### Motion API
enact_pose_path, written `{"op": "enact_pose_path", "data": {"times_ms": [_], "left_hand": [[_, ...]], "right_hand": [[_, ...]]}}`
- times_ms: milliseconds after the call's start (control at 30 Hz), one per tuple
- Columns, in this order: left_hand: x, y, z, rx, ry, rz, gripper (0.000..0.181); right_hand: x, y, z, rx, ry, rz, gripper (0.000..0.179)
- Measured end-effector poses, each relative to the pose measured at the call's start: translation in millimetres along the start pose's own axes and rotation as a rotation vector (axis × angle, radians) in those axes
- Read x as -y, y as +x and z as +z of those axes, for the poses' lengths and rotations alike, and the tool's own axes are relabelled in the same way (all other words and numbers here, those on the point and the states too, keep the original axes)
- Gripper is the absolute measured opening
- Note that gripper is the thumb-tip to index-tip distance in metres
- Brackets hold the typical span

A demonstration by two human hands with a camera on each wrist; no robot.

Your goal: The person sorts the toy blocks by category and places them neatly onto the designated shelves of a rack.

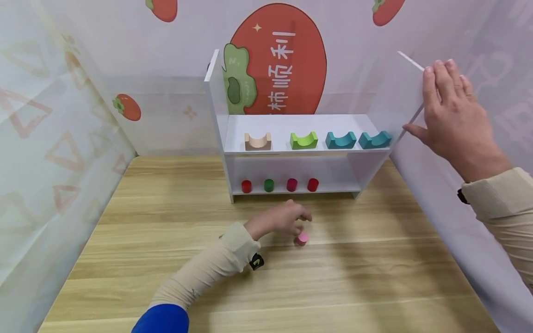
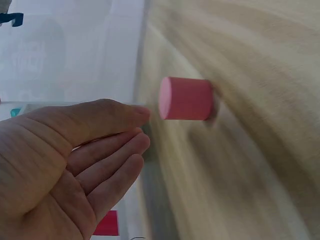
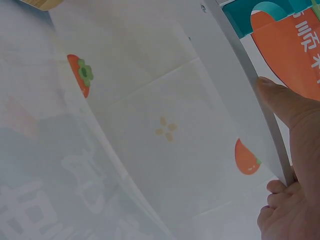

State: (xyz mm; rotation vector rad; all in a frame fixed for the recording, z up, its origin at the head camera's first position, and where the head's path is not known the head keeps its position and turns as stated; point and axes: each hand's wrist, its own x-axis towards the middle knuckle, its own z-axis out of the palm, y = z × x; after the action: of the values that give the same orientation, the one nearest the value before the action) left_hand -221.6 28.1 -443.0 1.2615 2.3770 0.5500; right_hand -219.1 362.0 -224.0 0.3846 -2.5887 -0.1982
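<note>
A small pink cylinder (image 1: 302, 238) rests on the wooden tabletop. My left hand (image 1: 287, 218) hovers beside it with relaxed fingers; in the left wrist view a narrow gap separates the thumb tip from the pink cylinder (image 2: 187, 98). Up at the right, my right hand (image 1: 455, 108) holds the upper corner of the white shelf's side panel (image 1: 399, 101). The right wrist view has the thumb against the edge of that panel (image 3: 240, 55) and the fingers bent at its end.
On the white shelf's (image 1: 291, 132) upper board stand a beige block (image 1: 257, 143), a green block (image 1: 304, 141) and two teal blocks (image 1: 340, 142), each with a curved notch. Several red and green cylinders (image 1: 269, 185) line the lower board. Printed cloth (image 1: 166, 83) surrounds the tabletop (image 1: 175, 203).
</note>
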Motion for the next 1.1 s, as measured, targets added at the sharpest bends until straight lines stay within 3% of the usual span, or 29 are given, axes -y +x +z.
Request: {"op": "enact_pose_path", "data": {"times_ms": [200,367,667,833,1100], "left_hand": [[1.7,-6.6,16.7,0.007,-0.024,0.053,0.042],[6.4,-8.3,29.2,-0.033,-0.082,0.091,0.028],[11.4,-4.8,37.9,-0.079,-0.1,0.114,0.016],[8.2,-0.5,34.5,-0.079,-0.106,0.097,0.015],[-2.6,18.0,10.0,-0.119,-0.059,0.13,0.019]], "right_hand": [[-1,-0.3,0,-0.012,-0.006,-0.001,0.117],[-1,-0.5,-1,-0.012,-0.006,-0.002,0.116],[-2,-0.6,-2,0.016,-0.014,0.009,0.117],[-1,-0.4,-2,0.014,-0.015,0.008,0.117],[0,-0.3,-1,0.015,-0.008,0.004,0.116]]}}
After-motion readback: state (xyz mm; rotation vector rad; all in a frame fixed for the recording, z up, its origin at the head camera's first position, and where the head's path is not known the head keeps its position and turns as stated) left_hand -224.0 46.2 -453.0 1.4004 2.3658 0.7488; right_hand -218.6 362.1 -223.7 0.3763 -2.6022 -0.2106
